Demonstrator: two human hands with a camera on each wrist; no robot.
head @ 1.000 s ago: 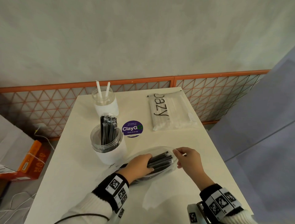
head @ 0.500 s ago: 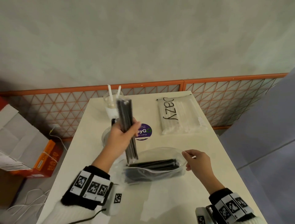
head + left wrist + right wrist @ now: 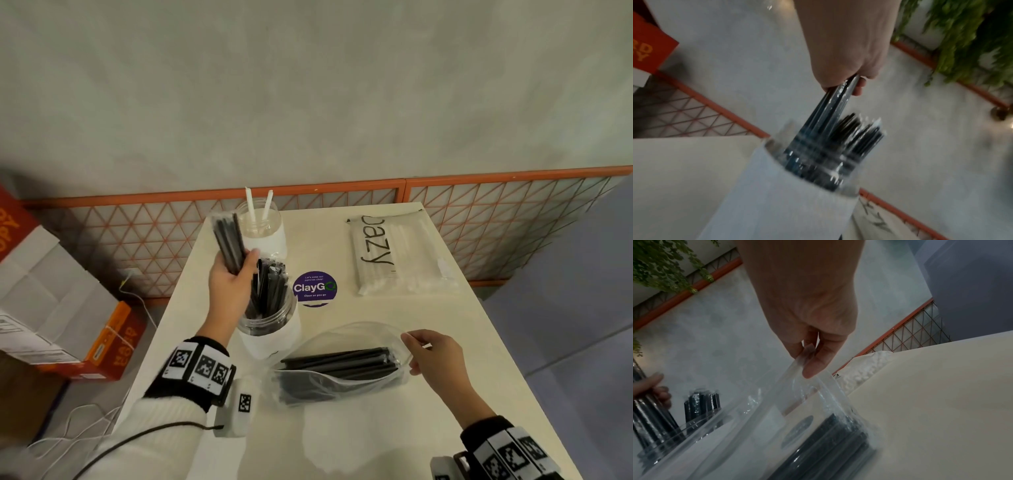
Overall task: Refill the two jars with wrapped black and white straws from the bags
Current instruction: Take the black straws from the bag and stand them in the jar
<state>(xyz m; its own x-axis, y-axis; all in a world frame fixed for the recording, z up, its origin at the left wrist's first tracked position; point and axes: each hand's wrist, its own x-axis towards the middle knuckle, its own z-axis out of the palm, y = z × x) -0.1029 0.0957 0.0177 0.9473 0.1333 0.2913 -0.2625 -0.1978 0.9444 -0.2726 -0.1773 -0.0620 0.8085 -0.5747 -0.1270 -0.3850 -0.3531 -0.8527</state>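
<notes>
My left hand [image 3: 230, 284] grips a bundle of wrapped black straws [image 3: 228, 242], its lower end dipping into the near jar [image 3: 270, 329], which holds several black straws [image 3: 857, 139]. The grip on the black-straw bundle [image 3: 830, 113] also shows in the left wrist view. Behind stands the far jar [image 3: 263, 230] with two white straws. My right hand [image 3: 432, 354] pinches the open edge of a clear bag [image 3: 342, 368] of black straws lying on the table; the pinch on the clear bag [image 3: 803, 366] shows in the right wrist view. A bag of white straws [image 3: 394, 255] lies at the back right.
A round purple ClayGo sticker [image 3: 314, 288] is on the white table [image 3: 445, 342] between jar and bag. An orange mesh fence [image 3: 479, 219] runs behind the table. Cardboard boxes [image 3: 61, 308] and cables sit on the floor to the left.
My left hand lifted a bundle of black straws out of the clear bag, carried it up and left, and now lowers it into the near jar. The right hand kept holding the bag's edge.
</notes>
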